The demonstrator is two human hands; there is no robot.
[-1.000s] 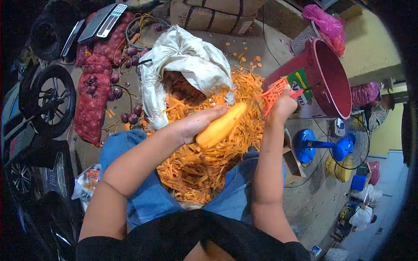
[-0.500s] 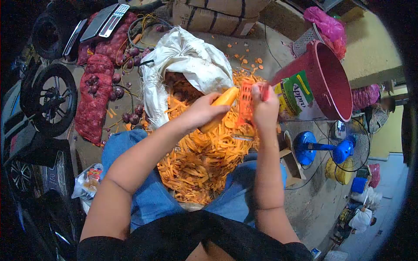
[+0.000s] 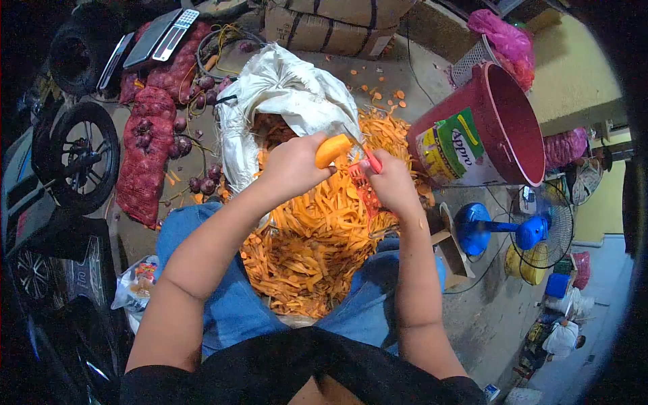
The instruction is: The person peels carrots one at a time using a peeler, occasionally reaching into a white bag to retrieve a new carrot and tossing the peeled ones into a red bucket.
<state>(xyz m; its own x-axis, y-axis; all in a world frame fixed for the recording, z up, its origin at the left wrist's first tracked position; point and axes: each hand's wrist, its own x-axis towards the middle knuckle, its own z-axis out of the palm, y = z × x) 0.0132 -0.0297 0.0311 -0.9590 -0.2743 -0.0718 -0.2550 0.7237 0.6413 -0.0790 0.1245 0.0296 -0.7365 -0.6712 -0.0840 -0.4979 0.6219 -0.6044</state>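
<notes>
My left hand [image 3: 295,162] is closed round a thick peeled carrot [image 3: 333,150], its cut end pointing up and right. In my right hand [image 3: 391,181] is a red-handled knife [image 3: 372,161], with its thin blade slanting up and left beside the carrot's end. Just under the right hand shows a red perforated plastic piece [image 3: 364,187]; how it is held is hidden. Both hands are above a big heap of carrot strips [image 3: 317,229] between my knees. A white woven sack [image 3: 297,84] lies open behind the heap, with more shreds at its mouth.
A red bucket [image 3: 520,128] lies tilted at the right, near a blue fan [image 3: 496,227] and a cardboard box [image 3: 453,250]. Net bags of red onions [image 3: 145,155] and a motorcycle wheel [image 3: 84,152] are at the left. Carrot slices [image 3: 398,96] dot the floor.
Both hands have shifted left, the carrot with them. The right hand has dropped lower and turned, bringing the blade into sight. The red perforated piece now sits lower and more tilted.
</notes>
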